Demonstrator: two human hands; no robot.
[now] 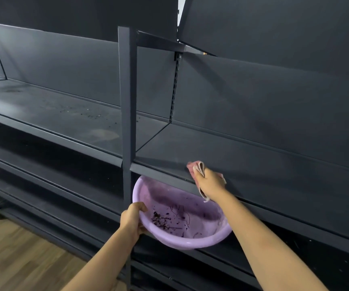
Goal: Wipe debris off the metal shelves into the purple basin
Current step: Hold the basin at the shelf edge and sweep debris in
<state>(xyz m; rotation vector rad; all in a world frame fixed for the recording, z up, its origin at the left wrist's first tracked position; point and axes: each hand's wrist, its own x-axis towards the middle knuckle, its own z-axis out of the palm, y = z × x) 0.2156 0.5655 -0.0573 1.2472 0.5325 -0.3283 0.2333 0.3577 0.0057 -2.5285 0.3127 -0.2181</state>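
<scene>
while left grip [133, 219] clasps purple basin [201, 238] — right grip [210, 181] clutches cloth [196, 168].

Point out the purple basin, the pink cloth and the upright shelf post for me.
purple basin [201, 242], head view, on its near outer wall.
pink cloth [193, 169], head view, on the folded part above the hand.
upright shelf post [127, 101], head view, on its front face, mid-height.

Just the one camera here, strapped to my head, so it's looking forward and down from my eye level. It's wide-angle, so the metal shelves [243, 156] bend away to both sides. I'm standing close: my forearms come in from the bottom edge, and the wooden floor [22, 255] shows in the lower-left corner.
</scene>
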